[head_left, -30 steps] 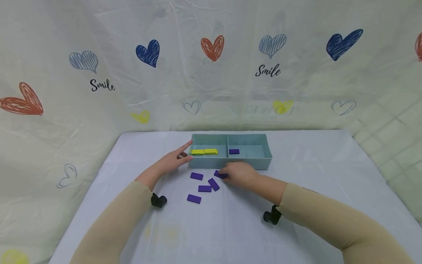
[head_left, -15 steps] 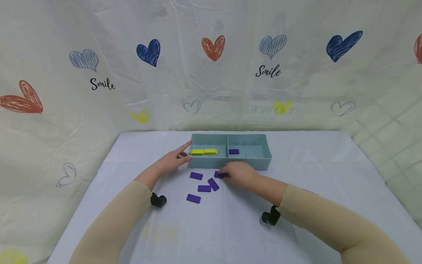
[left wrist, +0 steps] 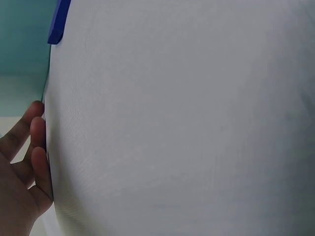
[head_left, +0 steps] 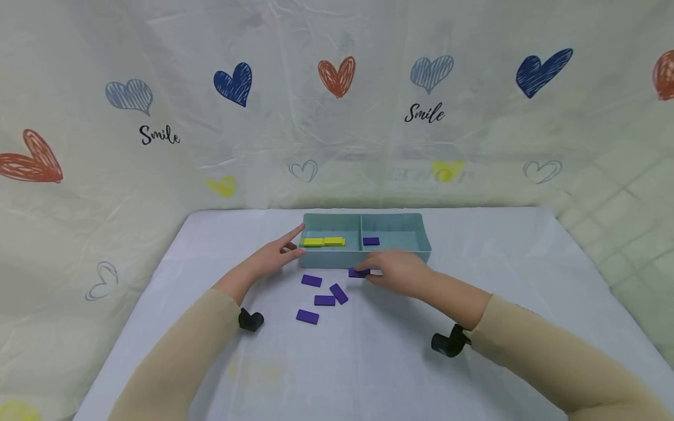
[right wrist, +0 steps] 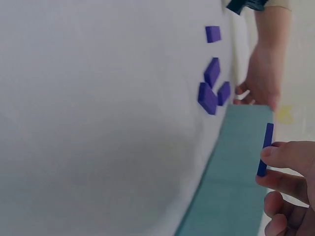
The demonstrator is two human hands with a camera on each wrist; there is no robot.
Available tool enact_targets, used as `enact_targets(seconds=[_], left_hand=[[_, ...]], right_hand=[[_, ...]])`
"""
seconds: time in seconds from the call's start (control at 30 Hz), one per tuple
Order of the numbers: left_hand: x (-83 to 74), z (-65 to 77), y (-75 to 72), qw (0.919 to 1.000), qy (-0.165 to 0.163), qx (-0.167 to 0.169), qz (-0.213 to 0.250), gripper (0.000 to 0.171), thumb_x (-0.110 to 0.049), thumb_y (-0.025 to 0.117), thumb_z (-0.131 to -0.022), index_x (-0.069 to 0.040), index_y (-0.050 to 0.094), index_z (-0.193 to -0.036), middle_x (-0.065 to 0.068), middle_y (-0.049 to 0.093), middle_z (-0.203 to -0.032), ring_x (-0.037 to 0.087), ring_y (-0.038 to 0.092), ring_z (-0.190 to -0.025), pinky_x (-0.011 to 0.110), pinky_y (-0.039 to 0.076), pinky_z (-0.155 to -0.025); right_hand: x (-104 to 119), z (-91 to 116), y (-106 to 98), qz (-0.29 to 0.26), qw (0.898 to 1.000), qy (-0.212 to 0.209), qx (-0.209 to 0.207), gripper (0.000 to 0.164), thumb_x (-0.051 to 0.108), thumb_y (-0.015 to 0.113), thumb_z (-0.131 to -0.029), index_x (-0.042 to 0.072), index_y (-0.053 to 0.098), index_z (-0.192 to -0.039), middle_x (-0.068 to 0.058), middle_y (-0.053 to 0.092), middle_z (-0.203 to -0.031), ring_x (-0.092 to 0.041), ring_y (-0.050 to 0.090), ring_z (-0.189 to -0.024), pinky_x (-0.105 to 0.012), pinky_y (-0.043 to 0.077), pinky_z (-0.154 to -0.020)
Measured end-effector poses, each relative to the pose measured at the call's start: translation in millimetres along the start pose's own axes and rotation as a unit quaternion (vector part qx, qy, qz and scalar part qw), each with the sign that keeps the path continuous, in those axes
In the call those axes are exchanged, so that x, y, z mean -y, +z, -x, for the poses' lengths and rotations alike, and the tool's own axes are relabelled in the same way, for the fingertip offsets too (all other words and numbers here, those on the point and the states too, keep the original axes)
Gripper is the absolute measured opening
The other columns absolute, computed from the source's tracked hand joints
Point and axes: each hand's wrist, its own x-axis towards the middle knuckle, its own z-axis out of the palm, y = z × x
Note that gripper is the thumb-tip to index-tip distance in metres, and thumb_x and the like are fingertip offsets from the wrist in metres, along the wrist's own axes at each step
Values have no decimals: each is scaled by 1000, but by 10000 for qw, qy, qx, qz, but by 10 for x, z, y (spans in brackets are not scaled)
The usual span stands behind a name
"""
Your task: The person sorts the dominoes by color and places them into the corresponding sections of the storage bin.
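Between thumb and fingers my right hand (head_left: 401, 273) pinches a purple rectangular block (right wrist: 266, 150), raised in front of the light teal two-compartment box (head_left: 337, 260). My left hand (head_left: 271, 257) rests against the box's left end, index finger stretched along it and thumb at the front corner. Yellow blocks (head_left: 334, 241) lie in the left compartment, and one purple block (head_left: 371, 241) in the right. Several loose purple blocks, among them a slanted one (head_left: 339, 293) and a nearer one (head_left: 308, 317), lie on the table in front of the box.
A white cloth covers the table (head_left: 368, 362). Behind the box hangs a pale curtain (head_left: 379, 146) printed with hearts. A black wrist camera (head_left: 450, 341) sits under the right sleeve, another camera (head_left: 251, 320) under the left.
My right hand has picked up the purple block from the table and moved it slightly right and up toward the box. The left hand stays at the box's end.
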Motion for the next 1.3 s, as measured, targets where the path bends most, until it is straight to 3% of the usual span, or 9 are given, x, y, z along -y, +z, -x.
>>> enact_targets(seconds=[0.17, 0.4, 0.57, 0.9, 1.3], left_hand=[[2, 11, -6, 10000, -5, -36, -59, 71, -65, 53, -93, -63, 9, -149, 9, 53, -139, 31, 55, -119, 54, 43, -100], [3, 17, -21, 9999, -83, -41, -64, 72, -66, 52, -93, -63, 8, -149, 9, 52, -139, 30, 55, -116, 53, 44, -98], [6, 21, -27, 9999, -100, -51, -41, 72, -67, 52, -92, -63, 9, -149, 9, 52, -139, 30, 56, -115, 52, 45, -97], [1, 36, -23, 10000, -2, 37, -50, 75, -71, 51, -90, -60, 8, -151, 10, 52, -139, 30, 54, -119, 51, 45, -98], [-7, 6, -11, 10000, -13, 39, -70, 79, -77, 50, -85, -61, 8, -150, 10, 52, -140, 30, 56, -116, 51, 46, -97]], right_hand=[[-155, 68, -205, -141, 9999, -24, -9, 31, 20, 72, -92, 26, 73, -122, 4, 69, -114, -19, 65, -105, -36, 55, -82], [-483, 84, -461, -135, 9993, 104, -333, 33, 16, 73, -91, 22, 73, -123, 0, 69, -117, -23, 64, -111, -44, 52, -91], [-641, 25, -562, -148, 9991, 252, -303, 33, 16, 73, -91, 20, 73, -123, -1, 69, -120, -25, 62, -115, -46, 50, -94], [-861, -188, -496, 221, 9992, 278, 196, 29, 17, 73, -91, 21, 74, -120, -2, 70, -120, -27, 61, -116, -48, 49, -95], [-1005, -447, -265, 670, 9947, 462, 626, 25, 13, 70, -92, 17, 75, -116, -3, 71, -113, -25, 64, -108, -45, 51, -92]])
